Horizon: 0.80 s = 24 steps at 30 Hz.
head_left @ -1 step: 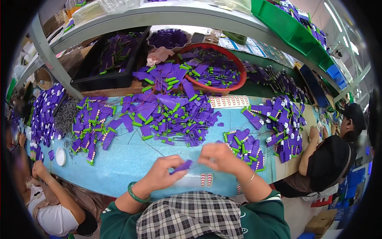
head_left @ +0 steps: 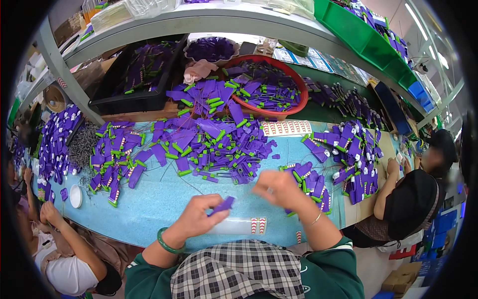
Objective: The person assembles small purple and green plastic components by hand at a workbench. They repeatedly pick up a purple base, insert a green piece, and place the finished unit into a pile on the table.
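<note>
My left hand point(head_left: 199, 215) is closed on a small flat purple plastic piece point(head_left: 223, 205), which sticks up from between thumb and fingers. To its right, my right hand point(head_left: 280, 188) hovers over the table, apart from the piece; its fingers are smeared by motion. Below both hands lies a pale backing strip point(head_left: 230, 226) with a few red-and-white stickers point(head_left: 258, 225) at its right end. Beyond my hands spreads a heap of purple pieces with green ends point(head_left: 219, 144). Close by my right hand is a smaller pile of similar pieces with striped stickers point(head_left: 313, 185).
A red basin point(head_left: 304, 97) and a black tray point(head_left: 127, 103) hold more purple parts. A sticker sheet point(head_left: 287, 128) lies behind the heap. A white dish point(head_left: 75, 196) sits left. A grey shelf point(head_left: 224, 22) crosses overhead. People work on both sides.
My right hand has moved a little right and away from the purple piece. My left hand, still holding the piece, has shifted slightly left.
</note>
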Available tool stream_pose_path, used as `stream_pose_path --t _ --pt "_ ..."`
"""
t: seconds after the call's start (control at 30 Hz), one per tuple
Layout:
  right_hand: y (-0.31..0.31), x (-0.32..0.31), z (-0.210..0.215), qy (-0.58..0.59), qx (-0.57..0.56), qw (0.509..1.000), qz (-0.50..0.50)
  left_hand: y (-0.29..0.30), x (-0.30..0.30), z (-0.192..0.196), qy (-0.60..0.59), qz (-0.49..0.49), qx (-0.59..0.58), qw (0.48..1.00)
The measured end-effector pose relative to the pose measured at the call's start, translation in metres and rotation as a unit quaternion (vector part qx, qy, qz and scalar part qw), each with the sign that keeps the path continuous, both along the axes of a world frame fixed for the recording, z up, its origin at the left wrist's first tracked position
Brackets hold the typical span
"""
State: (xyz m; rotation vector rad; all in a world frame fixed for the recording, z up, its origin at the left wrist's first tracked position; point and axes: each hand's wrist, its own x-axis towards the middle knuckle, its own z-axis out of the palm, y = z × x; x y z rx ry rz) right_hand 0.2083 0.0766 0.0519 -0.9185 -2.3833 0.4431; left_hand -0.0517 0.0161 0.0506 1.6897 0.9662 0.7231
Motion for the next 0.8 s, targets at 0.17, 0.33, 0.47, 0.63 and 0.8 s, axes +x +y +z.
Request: stream_pose_path --t 0.17,0.33,0.47,0.63,0.8 --pt "0.054 0.048 -0.033 -0.183 0.148 0.954 -0.187 0.003 -0.013 0.009 -0.236 0.213 -0.085 0.944" --pt "0.063 0.05 -0.052 -0.288 0.127 0.931 -0.185 0.006 -0.017 -0.002 -0.35 0.298 0.002 0.888" --pt "0.056 0.049 -0.045 -0.07 0.015 0.98 -0.187 0.004 -0.014 -0.014 -0.293 0.277 0.001 0.915" --pt "-0.01 0.005 0.007 0.221 -0.342 0.907 -0.106 -0.004 0.009 -0.026 -0.162 0.174 -0.069 0.969" --pt "-0.048 -0.029 -0.004 0.237 -0.273 0.931 -0.047 -0.013 0.033 -0.027 -0.023 0.061 -0.048 0.997"
